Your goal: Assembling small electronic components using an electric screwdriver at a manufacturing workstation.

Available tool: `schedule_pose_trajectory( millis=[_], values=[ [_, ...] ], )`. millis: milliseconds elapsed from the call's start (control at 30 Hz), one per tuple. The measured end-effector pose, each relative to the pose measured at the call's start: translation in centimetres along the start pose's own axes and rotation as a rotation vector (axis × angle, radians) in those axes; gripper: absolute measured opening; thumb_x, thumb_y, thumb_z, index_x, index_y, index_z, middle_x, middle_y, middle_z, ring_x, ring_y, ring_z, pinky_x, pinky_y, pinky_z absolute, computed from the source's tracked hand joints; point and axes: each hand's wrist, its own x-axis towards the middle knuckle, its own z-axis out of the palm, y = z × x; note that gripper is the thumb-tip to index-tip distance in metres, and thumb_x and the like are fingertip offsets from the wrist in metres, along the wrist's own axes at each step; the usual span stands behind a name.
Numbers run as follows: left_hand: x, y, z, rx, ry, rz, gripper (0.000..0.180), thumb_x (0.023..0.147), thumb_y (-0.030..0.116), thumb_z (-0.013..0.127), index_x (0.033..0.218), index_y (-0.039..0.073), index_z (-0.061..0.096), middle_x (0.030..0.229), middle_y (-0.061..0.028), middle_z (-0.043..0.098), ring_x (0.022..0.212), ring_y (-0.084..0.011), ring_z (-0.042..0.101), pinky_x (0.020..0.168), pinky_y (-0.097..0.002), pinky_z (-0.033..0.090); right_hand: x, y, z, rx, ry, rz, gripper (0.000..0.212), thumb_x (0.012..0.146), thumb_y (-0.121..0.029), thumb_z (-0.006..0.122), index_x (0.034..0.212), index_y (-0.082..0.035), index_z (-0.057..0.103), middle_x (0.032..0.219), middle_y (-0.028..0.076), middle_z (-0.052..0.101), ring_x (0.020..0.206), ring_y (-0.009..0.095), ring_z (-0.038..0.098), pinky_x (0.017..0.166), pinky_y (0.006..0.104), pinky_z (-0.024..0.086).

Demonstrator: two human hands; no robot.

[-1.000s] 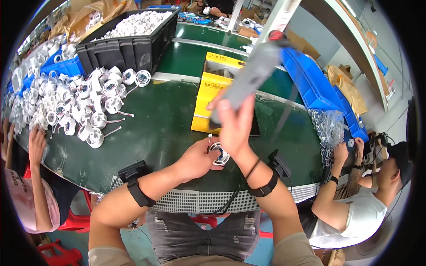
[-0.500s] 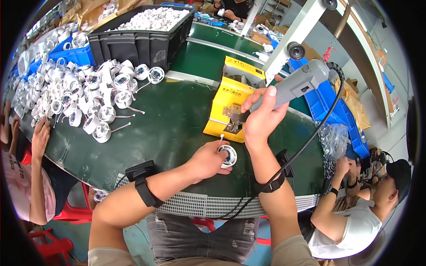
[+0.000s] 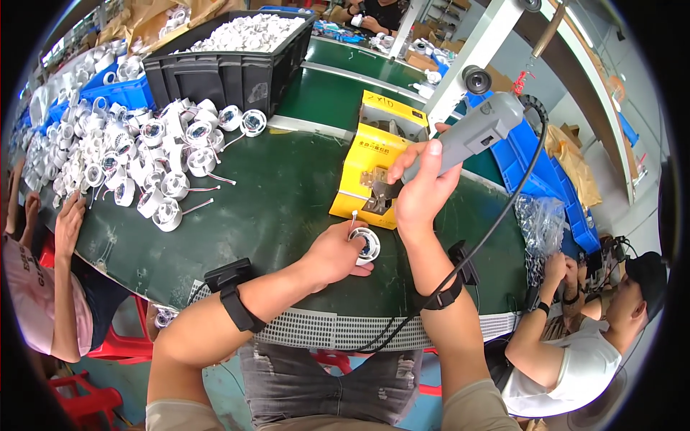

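- left hand (image 3: pixel 336 253) fingers pinch white round lamp housing (image 3: pixel 366 244) flat on green desk (image 3: pixel 273 208), near edge
- right hand (image 3: pixel 420 188) closed around grey electric screwdriver (image 3: pixel 471 133), raised above yellow box (image 3: pixel 374 169)
- risk: housing spins or skids if bit lands off-centre; loose cord (image 3: pixel 496 230) could snag

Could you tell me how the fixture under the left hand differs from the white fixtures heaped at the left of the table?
The round white fixture sits alone near the table's front edge, steadied by the left hand; the heaped white fixtures lie untouched, jumbled together. The heaped ones trail visible wires; the single one shows none. Both are round, white housings.
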Motion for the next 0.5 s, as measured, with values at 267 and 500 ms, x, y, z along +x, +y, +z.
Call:
schedule_pose_trajectory(
  millis=[267, 500],
  values=[
    [0.01, 0.02, -0.13, 0.009, -0.007, 0.007, 0.035, 0.098, 0.008, 0.042, 0.131, -0.004, 0.042, 0.108, -0.0143, 0.058, 0.082, -0.0234, 0.067, 0.074, -0.0338, 0.060, 0.18, -0.18, 0.20, 0.088, -0.001, -0.001, 0.034, 0.097, -0.018, 0.048, 0.124, 0.001, 0.038, 0.064, 0.006, 0.048, 0.048, 0.012, 0.047, 0.045, 0.0270, 0.039],
    [0.01, -0.07, 0.03, 0.017, -0.003, 0.009, 0.035, 0.097, 0.008, 0.043, 0.130, -0.004, 0.043, 0.107, -0.0139, 0.059, 0.082, -0.0235, 0.067, 0.073, -0.0334, 0.060, -0.05, 0.10, 0.08, -0.038, -0.058, -0.038, 0.032, 0.099, -0.022, 0.042, 0.122, 0.001, 0.037, 0.064, 0.007, 0.048, 0.047, 0.014, 0.048, 0.043, 0.0288, 0.041]
  ],
)
